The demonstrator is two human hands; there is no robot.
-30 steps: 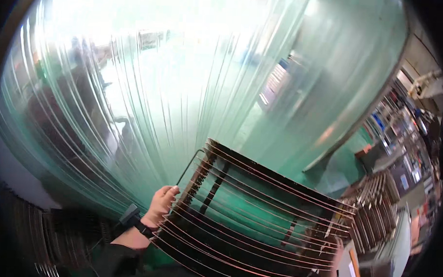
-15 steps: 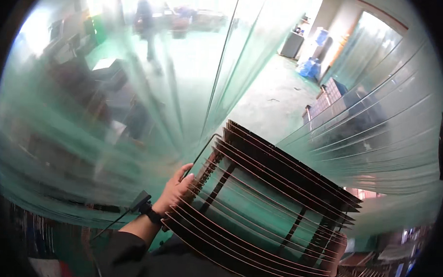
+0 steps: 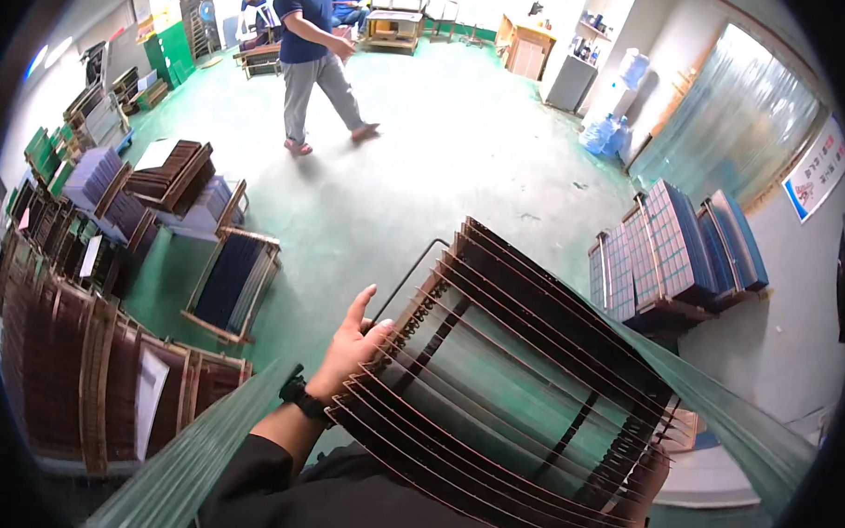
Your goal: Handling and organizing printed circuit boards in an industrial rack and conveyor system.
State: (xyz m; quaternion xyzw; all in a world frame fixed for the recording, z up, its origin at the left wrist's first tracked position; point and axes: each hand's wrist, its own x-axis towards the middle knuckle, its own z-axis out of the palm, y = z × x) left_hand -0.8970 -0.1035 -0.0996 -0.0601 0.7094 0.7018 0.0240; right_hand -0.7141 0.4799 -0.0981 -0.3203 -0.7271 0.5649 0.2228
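Note:
In front of my body I carry a slotted rack [image 3: 425, 306] that holds several thin dark panels [image 3: 551, 301] in spaced rows, and it is tilted. My left hand [image 3: 343, 352] grips the rack's left side, its thumb on the slotted edge and its index finger pointing out. A bent black wire handle [image 3: 409, 280] rises beside that hand. At the far right side, my right hand [image 3: 651, 472] supports the rack; its fingers are mostly hidden behind the panels. A black band circles the left wrist.
Clear plastic curtain strips hang at my left [image 3: 202, 452] and right [image 3: 715, 405]. Racks of panels [image 3: 236, 281] stand on the left; more stacked panels [image 3: 665, 240] are at the right wall. A person [image 3: 313, 65] walks across the green floor ahead; another sits farther back.
The curtain that covered the view has parted to both sides as I moved forward with the rack. The walking person now shows clearly. My left index finger has stretched out.

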